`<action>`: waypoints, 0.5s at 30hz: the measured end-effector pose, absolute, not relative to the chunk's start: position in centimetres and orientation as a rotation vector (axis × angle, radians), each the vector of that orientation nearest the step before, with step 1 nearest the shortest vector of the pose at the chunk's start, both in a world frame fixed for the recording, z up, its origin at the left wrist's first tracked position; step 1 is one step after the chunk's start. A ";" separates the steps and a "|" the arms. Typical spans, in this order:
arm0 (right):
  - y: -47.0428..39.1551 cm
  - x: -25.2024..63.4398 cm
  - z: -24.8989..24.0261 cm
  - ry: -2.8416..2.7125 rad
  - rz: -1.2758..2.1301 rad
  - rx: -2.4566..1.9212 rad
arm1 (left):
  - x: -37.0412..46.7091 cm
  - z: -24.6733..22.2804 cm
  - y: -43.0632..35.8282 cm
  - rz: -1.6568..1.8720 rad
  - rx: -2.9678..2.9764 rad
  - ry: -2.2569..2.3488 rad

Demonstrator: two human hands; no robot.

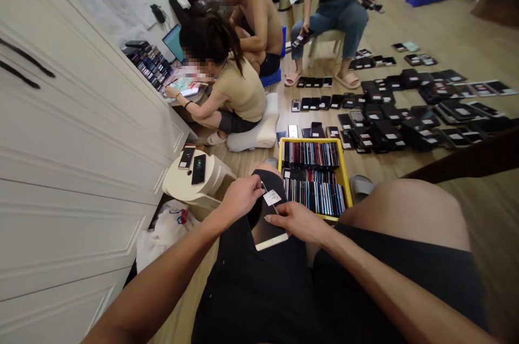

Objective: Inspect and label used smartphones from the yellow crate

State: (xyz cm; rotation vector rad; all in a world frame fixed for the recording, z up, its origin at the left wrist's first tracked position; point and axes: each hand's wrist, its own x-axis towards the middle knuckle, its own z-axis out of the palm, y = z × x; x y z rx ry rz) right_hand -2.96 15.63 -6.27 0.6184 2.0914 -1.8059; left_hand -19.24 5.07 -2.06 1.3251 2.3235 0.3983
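Note:
A smartphone [265, 225] with a dark screen and a pale lower edge lies tilted over my thigh. A white label [271, 197] sits on its upper part. My left hand [242, 196] pinches the phone's upper left side, close to the label. On the right edge, my right hand [300, 221] grips the phone with the thumb over the screen. Just beyond my knee stands a yellow crate [345, 182] packed with rows of upright phones [318, 197]. At the left, a cream stool [172, 180] carries two phones, one [198, 169] with a green mark on its lit screen.
Many phones [389, 133] lie in rows and stacks on the floor ahead right. Two people [243, 84] sit at a low table with a laptop [173, 43]; another person [336, 14] sits holding phones. White cabinet doors [73, 144] line the left, a plastic bag [166, 230] below.

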 end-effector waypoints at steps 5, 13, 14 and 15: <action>15.6 -2.8 -6.4 2.157 -1.774 0.618 | -19.5 -1.1 6.7 0.126 1.282 2.333; 15.6 -2.7 -6.4 2.240 -1.689 0.653 | -19.2 -1.9 7.0 0.052 1.277 2.356; 15.6 -2.8 -6.3 2.252 -1.672 0.657 | -19.1 -2.0 7.0 0.060 1.272 2.362; 15.7 -2.9 -6.3 2.260 -1.656 0.663 | -19.1 -2.1 6.9 0.072 1.265 2.371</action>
